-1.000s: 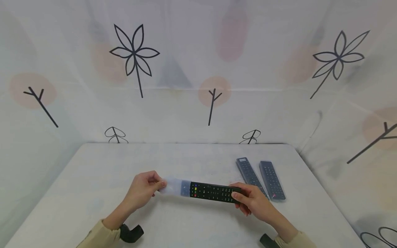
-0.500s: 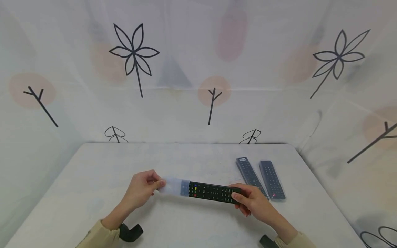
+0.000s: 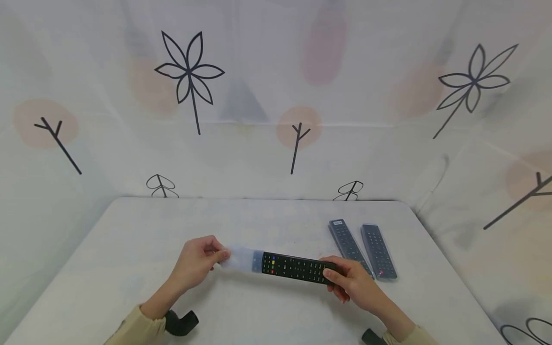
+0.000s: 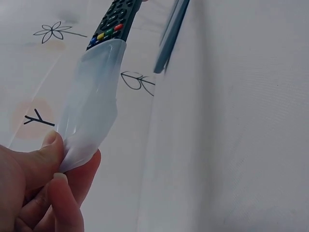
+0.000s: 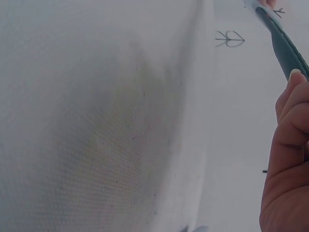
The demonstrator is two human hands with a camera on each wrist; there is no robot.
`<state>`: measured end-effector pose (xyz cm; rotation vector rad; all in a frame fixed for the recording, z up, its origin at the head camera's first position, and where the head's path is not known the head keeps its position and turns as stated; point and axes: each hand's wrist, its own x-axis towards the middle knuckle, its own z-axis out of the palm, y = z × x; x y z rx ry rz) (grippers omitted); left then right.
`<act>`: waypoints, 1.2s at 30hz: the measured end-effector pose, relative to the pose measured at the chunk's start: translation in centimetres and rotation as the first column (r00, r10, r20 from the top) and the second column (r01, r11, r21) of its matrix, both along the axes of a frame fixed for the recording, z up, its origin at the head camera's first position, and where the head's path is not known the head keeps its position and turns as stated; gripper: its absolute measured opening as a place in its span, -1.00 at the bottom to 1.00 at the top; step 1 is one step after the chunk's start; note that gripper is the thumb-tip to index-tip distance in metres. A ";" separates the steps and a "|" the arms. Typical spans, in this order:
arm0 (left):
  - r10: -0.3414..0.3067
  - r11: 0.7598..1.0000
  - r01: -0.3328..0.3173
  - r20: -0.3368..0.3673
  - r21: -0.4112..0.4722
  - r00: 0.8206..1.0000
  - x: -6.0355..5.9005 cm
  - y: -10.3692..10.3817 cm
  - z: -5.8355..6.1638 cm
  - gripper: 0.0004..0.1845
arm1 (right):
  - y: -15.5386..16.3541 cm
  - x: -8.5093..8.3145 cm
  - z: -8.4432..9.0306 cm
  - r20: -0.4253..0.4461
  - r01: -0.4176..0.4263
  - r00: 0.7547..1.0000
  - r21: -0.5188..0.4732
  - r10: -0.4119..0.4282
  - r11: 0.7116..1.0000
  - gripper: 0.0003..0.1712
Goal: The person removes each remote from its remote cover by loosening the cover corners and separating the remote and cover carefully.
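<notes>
My left hand (image 3: 196, 263) pinches the loose end of a clear plastic sleeve (image 3: 241, 259) between thumb and fingertips; in the left wrist view the thumb and forefinger press the flattened film (image 4: 91, 104) together, with the other fingers curled beneath. My right hand (image 3: 351, 282) has its fingers and thumb wrapped around the far end of a black remote (image 3: 297, 267), gripping it from below and the side. The remote runs almost level between my two hands, held just above the desk (image 3: 267, 225), with its left tip tucked a short way inside the sleeve, so that the coloured buttons sit right at the sleeve's mouth (image 4: 108, 34). Most of the remote's length lies bare between the sleeve's opening and my right hand. In the right wrist view I see only the edge of the remote (image 5: 285, 48) running away from my fingers toward the pale film at the far end. Just beyond my right hand, toward the desk's far right corner, two more remotes (image 3: 362, 248) lie side by side, each in its own clear sleeve, near each other but not touching my hand. A pale curtain printed with flowers and twigs (image 3: 189, 76) hangs behind and around the desk.
</notes>
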<state>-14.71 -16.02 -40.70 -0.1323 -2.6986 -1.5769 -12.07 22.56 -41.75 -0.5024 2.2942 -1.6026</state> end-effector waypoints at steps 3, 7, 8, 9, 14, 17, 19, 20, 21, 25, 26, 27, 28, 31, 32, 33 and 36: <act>0.004 1.000 -0.004 -0.001 0.003 1.000 0.0 0.0 0.1 -0.86 | 0.0 -0.1 -0.1 -0.004 -0.006 1.000 -0.008 0.006 1.000 -0.53; -0.005 1.000 0.005 -0.005 -0.001 1.000 0.1 0.0 0.1 -0.87 | 0.1 -0.1 -0.1 -0.001 -0.006 1.000 -0.013 0.006 1.000 -0.54; -0.009 1.000 0.009 -0.008 -0.006 1.000 0.1 -0.1 0.1 -0.87 | 0.1 -0.1 -0.1 0.000 -0.005 1.000 -0.013 0.005 1.000 -0.54; -0.013 1.000 0.013 -0.013 -0.010 1.000 0.1 -0.1 0.1 -0.87 | 0.1 0.0 -0.1 0.001 -0.005 1.000 -0.014 0.005 1.000 -0.54; -0.016 0.999 0.015 -0.032 -0.028 0.999 0.1 -0.2 0.4 -0.87 | 0.1 0.0 0.0 0.008 -0.009 1.000 -0.034 0.010 0.999 -0.54; -0.016 0.999 0.015 -0.028 -0.032 0.999 0.2 -0.2 0.5 -0.87 | 0.1 0.0 0.0 0.012 -0.011 1.000 -0.042 0.011 0.999 -0.55; -0.020 0.999 0.020 -0.025 -0.034 0.999 0.2 -0.2 0.5 -0.87 | 0.1 0.0 0.0 0.016 -0.011 1.000 -0.042 0.012 0.999 -0.55; -0.021 0.999 0.020 -0.024 -0.036 0.999 0.2 -0.3 0.5 -0.87 | 0.1 0.0 0.0 0.017 -0.010 1.000 -0.040 0.011 0.999 -0.56; -0.023 0.999 0.022 -0.026 -0.037 0.999 0.2 -0.3 0.5 -0.87 | 0.1 0.0 0.0 0.019 -0.010 1.000 -0.040 0.011 0.999 -0.56; -0.031 0.999 0.029 -0.034 -0.043 0.999 0.1 -0.4 0.5 -0.87 | 0.1 0.1 -0.1 0.028 -0.006 1.000 -0.041 0.007 0.999 -0.56; -0.031 0.999 0.029 -0.034 -0.046 0.999 0.1 -0.4 0.5 -0.87 | 0.1 0.1 -0.1 0.029 -0.004 1.000 -0.038 0.005 0.999 -0.56; -0.030 0.998 0.029 -0.033 -0.050 0.999 0.0 -0.5 0.5 -0.87 | 0.1 0.1 -0.1 0.030 -0.002 1.000 -0.037 0.004 0.999 -0.56; -0.029 0.998 0.027 -0.030 -0.054 0.999 0.0 -0.5 0.5 -0.87 | 0.1 0.1 -0.1 0.032 -0.001 0.999 -0.035 0.002 0.999 -0.56; -0.024 0.998 0.023 -0.023 -0.067 0.999 0.0 -0.6 0.4 -0.86 | 0.1 0.1 -0.2 0.034 0.002 0.999 -0.027 -0.001 1.000 -0.56; -0.024 0.997 0.023 -0.021 -0.068 0.999 0.0 -0.7 0.4 -0.87 | 0.1 0.1 -0.2 0.033 0.001 0.999 -0.024 -0.001 1.000 -0.55; -0.024 0.997 0.023 -0.021 -0.070 0.999 0.0 -0.7 0.3 -0.87 | 0.1 0.1 -0.2 0.034 0.002 0.999 -0.024 -0.001 1.000 -0.55; -0.026 0.997 0.025 -0.017 -0.068 1.000 0.0 -0.8 0.2 -0.87 | 0.0 0.1 -0.3 0.029 -0.001 1.000 -0.023 0.001 1.000 -0.56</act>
